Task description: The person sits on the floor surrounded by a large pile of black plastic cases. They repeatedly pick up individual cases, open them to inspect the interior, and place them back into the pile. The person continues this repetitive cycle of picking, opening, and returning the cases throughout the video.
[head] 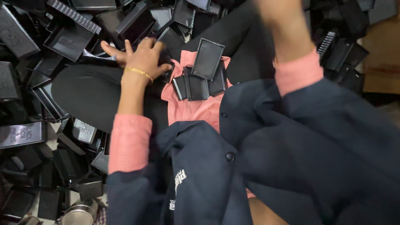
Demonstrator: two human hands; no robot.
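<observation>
Dim, flat light — edges smeared, raised right arm (287, 37) motion-blurred.

I see my left hand (143, 56) resting on black plastic trays (71, 37) heaped around me. Small flat black plastic lids (200, 77) lie on my pink-clothed lap; my right arm (291, 46) is blurred.

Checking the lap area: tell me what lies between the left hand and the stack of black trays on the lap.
In the head view, only pink shirt cloth separates the left hand from the black trays; no other part lies there.
</observation>
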